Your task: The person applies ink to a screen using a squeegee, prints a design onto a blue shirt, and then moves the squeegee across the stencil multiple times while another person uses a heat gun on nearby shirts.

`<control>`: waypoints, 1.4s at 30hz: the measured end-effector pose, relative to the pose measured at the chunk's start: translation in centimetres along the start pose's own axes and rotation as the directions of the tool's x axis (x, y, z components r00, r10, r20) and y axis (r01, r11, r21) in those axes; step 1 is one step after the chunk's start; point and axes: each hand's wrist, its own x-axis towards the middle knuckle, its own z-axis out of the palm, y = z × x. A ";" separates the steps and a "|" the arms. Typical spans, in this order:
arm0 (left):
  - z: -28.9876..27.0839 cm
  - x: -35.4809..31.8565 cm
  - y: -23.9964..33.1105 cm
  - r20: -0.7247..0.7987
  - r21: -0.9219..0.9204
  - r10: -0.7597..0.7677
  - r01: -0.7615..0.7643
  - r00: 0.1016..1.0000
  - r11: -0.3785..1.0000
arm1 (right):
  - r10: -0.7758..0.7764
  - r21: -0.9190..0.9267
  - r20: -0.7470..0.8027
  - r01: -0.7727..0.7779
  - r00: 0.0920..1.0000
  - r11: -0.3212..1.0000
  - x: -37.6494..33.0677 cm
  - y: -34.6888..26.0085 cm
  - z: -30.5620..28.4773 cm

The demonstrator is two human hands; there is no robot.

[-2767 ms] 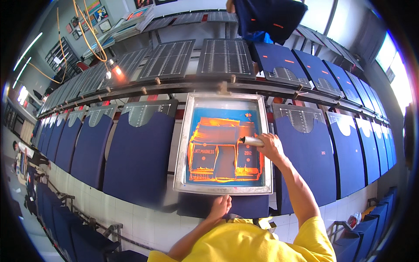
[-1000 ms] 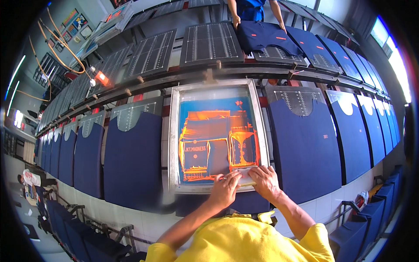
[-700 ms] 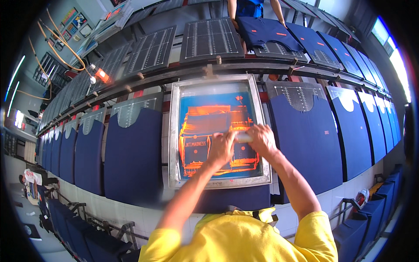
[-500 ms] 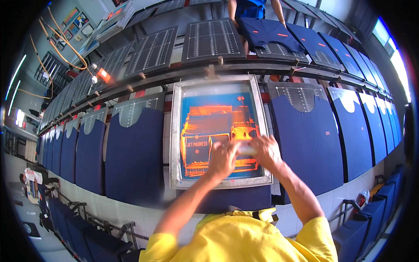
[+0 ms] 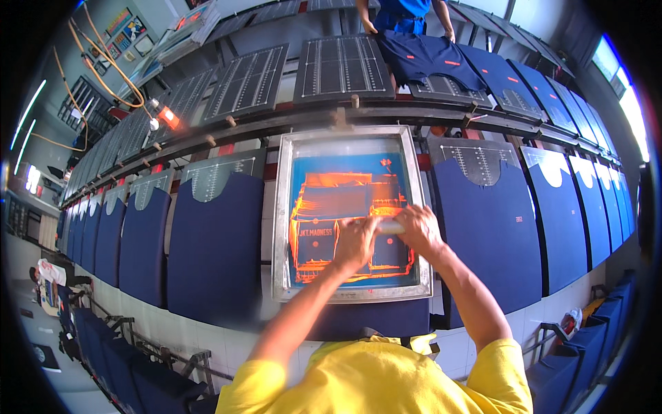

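A screen-printing frame (image 5: 284, 221) with a pale metal rim lies over a navy garment (image 5: 372, 317), whose lower part sticks out at the near side. Orange ink (image 5: 338, 181) streaks the blue mesh (image 5: 301, 169) inside it. Both my hands grip a pale squeegee handle (image 5: 391, 226) over the right half of the mesh. My left hand (image 5: 356, 243) closes on its left end, and my right hand (image 5: 420, 230) wraps the right end. The squeegee's blade is hidden from this angle. Some ink lies just beyond the handle.
Navy garments (image 5: 215, 241) (image 5: 486, 241) lie on boards either side. A dark rail (image 5: 276, 116) runs behind the frame. Across it, a person in blue (image 5: 403, 15) holds a navy garment (image 5: 431, 58) over a board. An orange-lit lamp (image 5: 165, 116) hangs left beside looping cords.
My two hands and the squeegee have moved a little away from me along the mesh. The mesh nearer to me on the right now shows less orange. The whole view has shifted slightly.
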 end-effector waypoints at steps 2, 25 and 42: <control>-0.7 2.9 -1.0 0.023 -0.008 -0.054 0.054 0.998 0.998 | 0.001 -0.016 0.016 -0.001 1.000 1.000 2.6 1.7 0.1; -2.7 -12.7 6.2 0.005 -0.046 0.110 -0.109 0.994 0.993 | 0.006 -0.048 0.085 -0.002 0.996 0.999 -11.9 -9.4 -2.1; -29.5 -5.2 23.4 -0.510 -0.808 0.588 -0.584 0.628 -0.077 | 0.236 0.105 0.019 -0.236 0.972 0.966 -15.4 -12.3 -2.3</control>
